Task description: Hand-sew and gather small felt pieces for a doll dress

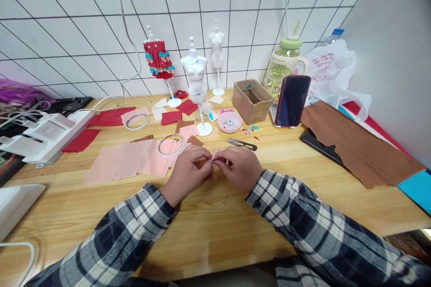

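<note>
Your left hand (191, 168) and right hand (239, 167) pinch closed on a pale scrap (216, 151) between them; an uneven tug could crease it.

We wear plaid, with a long left sleeve (116, 233) and a long right sleeve (323, 228) both checked in dark navy, grey and cream, each ending in a cuff (264, 192) of the same pattern that leaves our left hand (188, 168) and right hand (240, 167) bare.

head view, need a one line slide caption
Left hand and right hand pinch a small pale piece near thread snips, three mannequins behind.
</note>
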The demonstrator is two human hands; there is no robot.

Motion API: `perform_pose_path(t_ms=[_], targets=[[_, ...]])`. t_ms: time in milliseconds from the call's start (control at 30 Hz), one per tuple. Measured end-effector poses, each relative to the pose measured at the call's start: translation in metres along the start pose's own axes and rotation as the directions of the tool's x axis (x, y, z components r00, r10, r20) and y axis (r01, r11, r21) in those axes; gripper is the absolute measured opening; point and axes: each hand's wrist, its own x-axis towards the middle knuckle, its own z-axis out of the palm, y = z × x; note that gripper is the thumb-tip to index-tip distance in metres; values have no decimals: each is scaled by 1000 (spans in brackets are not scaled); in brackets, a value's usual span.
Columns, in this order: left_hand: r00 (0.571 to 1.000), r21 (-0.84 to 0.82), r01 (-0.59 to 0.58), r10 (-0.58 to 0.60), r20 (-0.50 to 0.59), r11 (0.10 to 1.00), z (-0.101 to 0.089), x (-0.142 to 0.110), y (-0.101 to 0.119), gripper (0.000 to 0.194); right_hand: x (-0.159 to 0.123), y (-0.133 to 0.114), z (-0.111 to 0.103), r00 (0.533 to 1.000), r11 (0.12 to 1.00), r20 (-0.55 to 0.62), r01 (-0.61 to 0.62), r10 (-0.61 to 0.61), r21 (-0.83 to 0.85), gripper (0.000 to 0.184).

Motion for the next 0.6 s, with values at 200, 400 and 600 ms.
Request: perform_pose_path(t_ms=[200,400,600], targets=[[999,-36,43,-43,-10,998,0,1,1,11,-1,-3,0,999,1000,-41,-10,10,8,11],[997,-81,83,-83,4,993,1,1,0,14,-1,-3,0,998,999,-46,-40,39,-21,11],[996,-190,84,-78,41,978,2,1,-3,19,-1,0,-2,995,994,-31,-93,91,-65,10]])
